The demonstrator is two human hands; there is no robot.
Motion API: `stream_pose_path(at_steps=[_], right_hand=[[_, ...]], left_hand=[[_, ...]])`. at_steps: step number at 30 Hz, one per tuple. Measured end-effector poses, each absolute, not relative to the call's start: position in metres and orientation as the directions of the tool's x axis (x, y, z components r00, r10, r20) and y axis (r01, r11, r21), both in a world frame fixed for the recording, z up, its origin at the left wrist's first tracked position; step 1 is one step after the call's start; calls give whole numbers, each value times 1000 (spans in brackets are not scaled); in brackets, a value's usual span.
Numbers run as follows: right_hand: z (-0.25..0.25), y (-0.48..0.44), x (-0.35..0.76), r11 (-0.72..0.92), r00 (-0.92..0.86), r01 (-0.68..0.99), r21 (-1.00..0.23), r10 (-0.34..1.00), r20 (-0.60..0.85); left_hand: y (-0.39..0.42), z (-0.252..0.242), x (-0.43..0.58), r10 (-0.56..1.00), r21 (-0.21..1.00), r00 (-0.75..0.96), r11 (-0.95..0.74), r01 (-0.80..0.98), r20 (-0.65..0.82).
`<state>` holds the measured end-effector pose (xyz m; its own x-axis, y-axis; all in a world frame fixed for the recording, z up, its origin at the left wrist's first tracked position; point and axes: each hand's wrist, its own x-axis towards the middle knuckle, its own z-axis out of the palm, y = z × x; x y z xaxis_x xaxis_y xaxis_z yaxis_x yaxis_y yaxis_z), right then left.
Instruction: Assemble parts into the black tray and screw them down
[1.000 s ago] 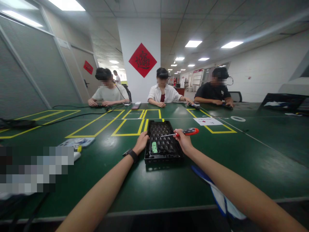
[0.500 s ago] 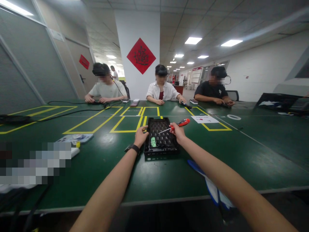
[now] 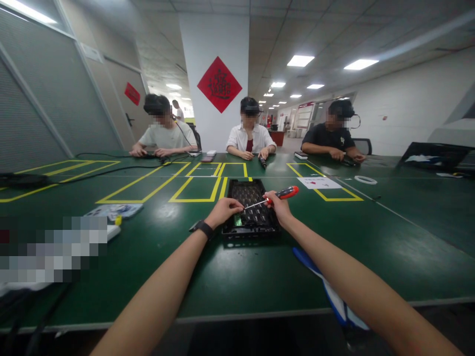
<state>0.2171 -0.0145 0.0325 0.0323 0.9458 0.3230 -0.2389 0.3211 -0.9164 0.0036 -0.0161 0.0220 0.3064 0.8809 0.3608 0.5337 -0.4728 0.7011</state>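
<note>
A black open casing [image 3: 251,193] with a ribbed inside and a small green board lies on the green table [image 3: 230,277] in front of me. My right hand [image 3: 279,206] grips a red-and-black handled screwdriver [image 3: 282,194], its thin shaft pointing left over the casing. My left hand [image 3: 224,210], with a black watch on the wrist, reaches over the casing's left part, fingers pinched near the shaft's tip. What the fingertips hold is too small to see.
Three people sit at the table's far side with devices before them. Yellow tape rectangles [image 3: 196,189] mark the surface. A white card [image 3: 319,183] and a tape ring [image 3: 365,180] lie at the right, a blue-white object [image 3: 334,291] under my right arm, cables at far left.
My left hand has moved from the casing's left edge in over it, up to the screwdriver's tip. The right hand and screwdriver stay over the casing.
</note>
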Motion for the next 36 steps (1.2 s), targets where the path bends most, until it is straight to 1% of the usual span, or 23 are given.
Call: stream_pose_path(at_steps=[6,12,14,18,20,23,26,30,32,33,35,36], right_hand=[[31,-14,218,324,27,-239,-915,945,327],[31,-13,219,307,55,-270,-913,951,304],[31,-11,219,294,72,-304,-906,956,286],[31,-8,220,253,118,-442,-860,967,224],[32,-7,221,223,123,-497,-839,975,186],[33,-7,223,178,118,-563,-807,984,135],[33,-7,229,143,125,-624,-768,989,83],[36,-3,240,49,112,-659,-750,993,-34],[39,0,246,-23,79,-616,-787,993,-91],[40,2,249,-59,65,-549,-834,991,-113],[41,6,253,-114,55,-342,-933,988,-141],[41,8,255,-129,62,-234,-964,987,-147]], left_hand=[[-15,23,5,886,716,326,-459,526,329],[-18,25,6,890,738,309,-452,502,335],[-18,24,6,891,743,307,-450,496,335],[-15,20,5,873,736,315,-484,473,372],[-15,19,4,860,692,311,-510,510,405],[-15,22,1,840,553,307,-529,643,447],[-17,24,-1,845,427,320,-502,752,429],[-18,26,-2,841,367,326,-494,788,431],[-18,26,-2,829,349,332,-506,789,451],[-18,26,-2,825,337,334,-507,793,457],[-19,27,-2,824,306,337,-500,810,455],[-20,28,-1,827,292,339,-494,819,449]])
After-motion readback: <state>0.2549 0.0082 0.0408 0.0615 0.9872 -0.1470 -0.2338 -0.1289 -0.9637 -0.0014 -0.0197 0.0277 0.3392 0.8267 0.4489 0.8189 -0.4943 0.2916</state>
